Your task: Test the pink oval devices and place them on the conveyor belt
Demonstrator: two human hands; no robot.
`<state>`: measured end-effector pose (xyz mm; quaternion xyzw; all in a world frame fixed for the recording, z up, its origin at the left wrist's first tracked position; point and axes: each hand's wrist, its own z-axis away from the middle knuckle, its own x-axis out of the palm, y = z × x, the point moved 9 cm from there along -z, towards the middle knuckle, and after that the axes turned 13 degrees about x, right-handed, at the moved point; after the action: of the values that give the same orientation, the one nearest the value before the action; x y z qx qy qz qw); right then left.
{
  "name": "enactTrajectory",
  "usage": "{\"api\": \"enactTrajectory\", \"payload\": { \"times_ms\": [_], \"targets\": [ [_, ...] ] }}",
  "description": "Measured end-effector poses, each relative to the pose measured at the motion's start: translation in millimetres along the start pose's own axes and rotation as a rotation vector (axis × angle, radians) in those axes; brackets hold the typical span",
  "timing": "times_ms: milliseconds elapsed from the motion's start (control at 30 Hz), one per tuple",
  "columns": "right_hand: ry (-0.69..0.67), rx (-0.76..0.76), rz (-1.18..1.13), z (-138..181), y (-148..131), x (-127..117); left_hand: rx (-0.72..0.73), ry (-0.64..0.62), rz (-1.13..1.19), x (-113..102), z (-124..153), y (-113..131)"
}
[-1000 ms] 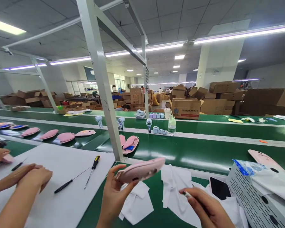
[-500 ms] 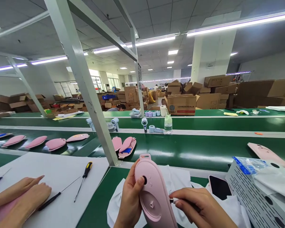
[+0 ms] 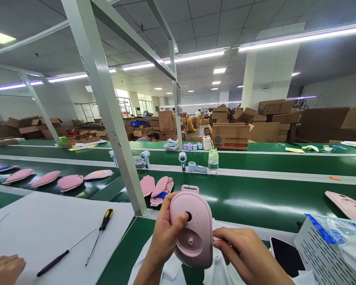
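Observation:
My left hand is wrapped round a pink oval plastic device, thumb on its front beside a dark round hole. The device is tilted up, with a slotted loop on top and a round recess bearing a small triangle low on its face. My right hand pinches at the device's right edge, thumb and forefinger together. Whatever sits between those fingertips is hidden. Beneath both hands lies white cloth on the green bench.
A phone and a perforated grey box stand right. Pink shells lie on the green belt beyond. Left, screwdrivers rest on a white sheet near another person's hand. A metal post rises left of centre.
The device has tipped so that it looks shorter. My right hand stays at its edge; the small dark-and-white piece seen there earlier is now hidden. The other person's hands have moved left.

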<state>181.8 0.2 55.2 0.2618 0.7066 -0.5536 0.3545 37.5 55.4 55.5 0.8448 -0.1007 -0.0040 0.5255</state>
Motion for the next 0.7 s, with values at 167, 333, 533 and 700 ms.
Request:
{"api": "enactTrajectory", "payload": {
  "times_ms": [167,333,533,700],
  "targets": [
    [-0.071,0.010,-0.145,-23.1,16.1,7.7,-0.005,-0.231,-0.094,3.8,-13.6,-8.5],
    [-0.122,0.047,-0.244,-33.8,31.5,14.5,-0.113,-0.375,-0.292,5.5,-15.5,-13.8],
    [-0.194,0.085,-0.306,-33.7,43.5,20.0,-0.230,-0.205,-0.173,10.5,-18.5,-13.0],
    [-0.196,0.070,-0.317,-28.9,43.4,18.5,-0.209,-0.342,-0.338,11.6,-14.3,-15.2]
  ]
}}
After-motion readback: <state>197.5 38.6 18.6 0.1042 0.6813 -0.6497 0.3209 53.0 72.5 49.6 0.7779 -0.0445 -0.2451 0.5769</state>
